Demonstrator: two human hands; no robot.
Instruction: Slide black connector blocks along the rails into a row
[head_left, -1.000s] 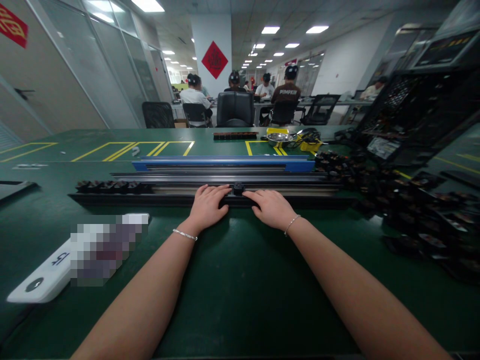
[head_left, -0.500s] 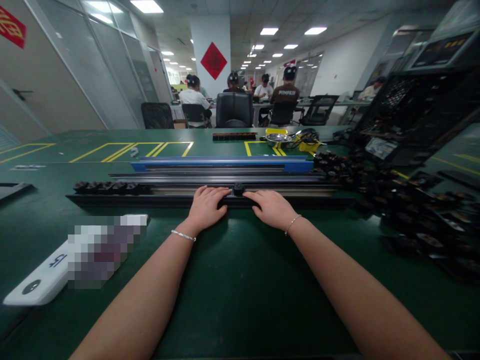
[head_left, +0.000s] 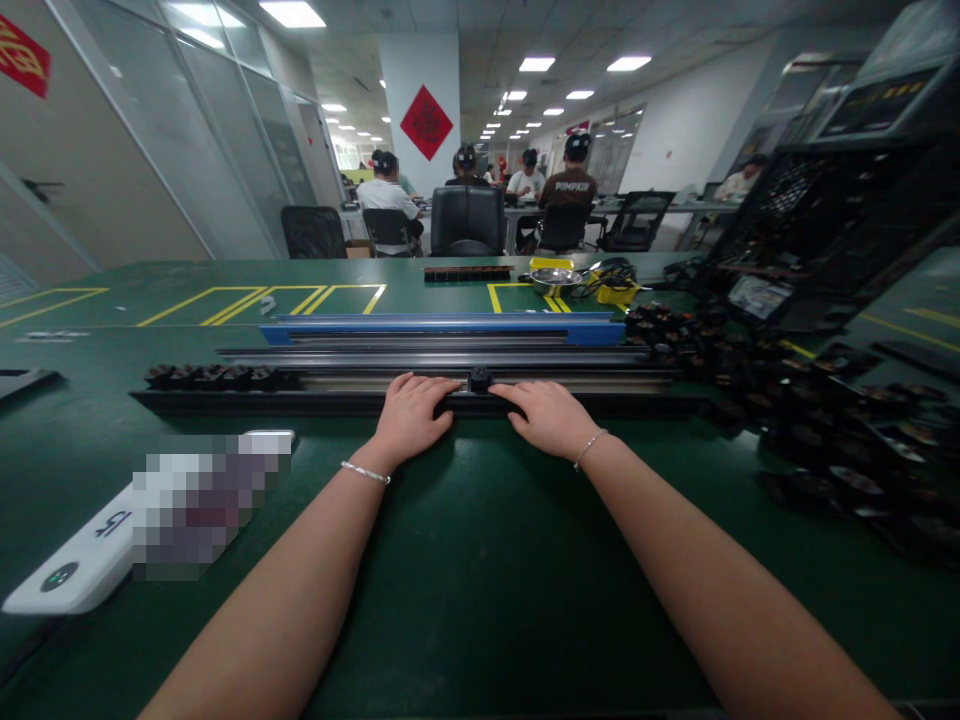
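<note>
A long black rail (head_left: 352, 403) lies crosswise on the green table in front of me. One small black block (head_left: 479, 379) sits in its channel between my hands. My left hand (head_left: 412, 415) rests on the rail just left of that block, fingers stretched out and thumb apart. From the other side, my right hand (head_left: 553, 418) reaches over the rail, its index fingertip at or very near the block's right side. Neither hand is wrapped round anything. Several similar black parts (head_left: 214, 377) stand in a row at the rail's left end.
Behind the rail lie more long strips and a blue-ended bar (head_left: 592, 332). A heap of black parts (head_left: 832, 400) spreads at the right. A metal bowl (head_left: 556, 277) stands farther back. A white device (head_left: 82, 555), partly pixelated, lies at the left. Co-workers sit beyond the table.
The small block and my right hand have shifted very slightly to the right. My left hand stays almost where it was on the rail.
</note>
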